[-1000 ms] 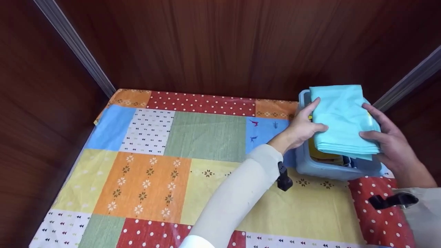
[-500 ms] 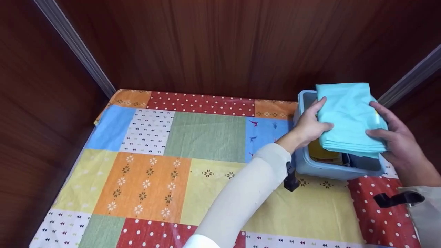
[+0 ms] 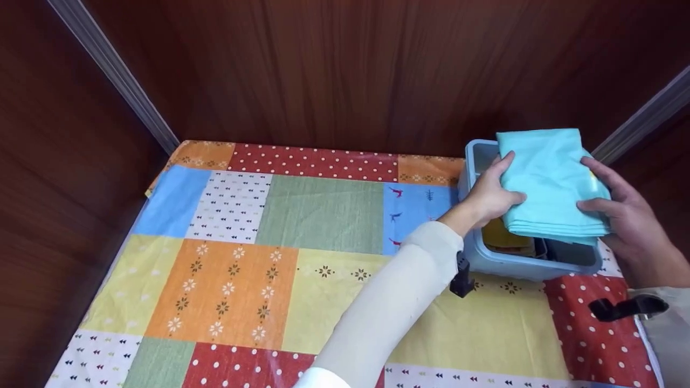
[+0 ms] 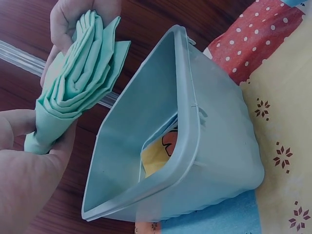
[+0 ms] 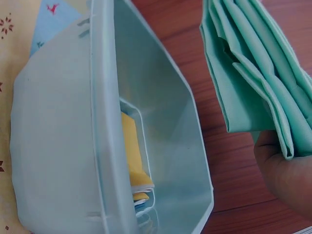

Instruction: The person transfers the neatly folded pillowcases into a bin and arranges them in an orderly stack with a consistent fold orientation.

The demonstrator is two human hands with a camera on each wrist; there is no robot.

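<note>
A folded turquoise cloth (image 3: 547, 186), thick with several layers, is held above a light blue plastic bin (image 3: 517, 267) at the right of the head view. My left hand (image 3: 488, 196) grips its left edge, thumb on top and fingers beneath. On the opposite edge my right hand (image 3: 625, 218) pinches it the same way. Both wrist views show the cloth apart from the bin's rim. Inside the bin lies a folded yellow cloth (image 4: 158, 153) with an orange and dark print; the right wrist view shows that yellow cloth (image 5: 132, 151) beside a clear divider.
A patchwork-patterned cloth (image 3: 323, 215) covers the surface under the bin. Dark wooden panels (image 3: 323, 70) rise behind and at both sides, with metal strips (image 3: 116, 75) at the corners. The bin stands close to the back panel.
Both hands have shifted slightly right and a little away from me with the turquoise cloth, most of it in the first half second. Their grip looks the same, and the bin has stayed put.
</note>
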